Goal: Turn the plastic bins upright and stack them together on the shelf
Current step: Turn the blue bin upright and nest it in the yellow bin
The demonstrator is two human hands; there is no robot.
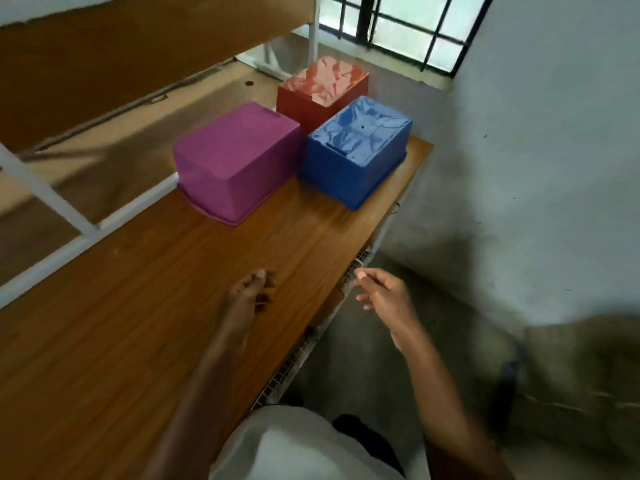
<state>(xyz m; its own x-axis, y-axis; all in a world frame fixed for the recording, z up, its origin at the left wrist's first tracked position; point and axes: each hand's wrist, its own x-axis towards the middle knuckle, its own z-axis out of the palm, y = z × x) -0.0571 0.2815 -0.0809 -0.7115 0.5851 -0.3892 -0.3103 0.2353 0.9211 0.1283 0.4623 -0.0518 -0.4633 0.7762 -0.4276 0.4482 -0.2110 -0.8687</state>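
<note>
Three plastic bins stand upside down on the wooden shelf [145,306], close together at its far end. The purple bin [235,161] is on the left, the blue bin [356,150] on the right, and the red bin [322,91] behind both. My left hand [247,299] hovers over the shelf's near part, fingers loosely curled and holding nothing. My right hand [381,296] is past the shelf's right edge, fingers apart, also holding nothing. Both hands are well short of the bins.
A white metal frame [52,202] runs along the shelf's left side, with a higher wooden board [104,64] beyond it. A barred window [408,29] is at the back, a grey wall [536,150] on the right. Wire mesh [287,372] shows below the shelf's right edge.
</note>
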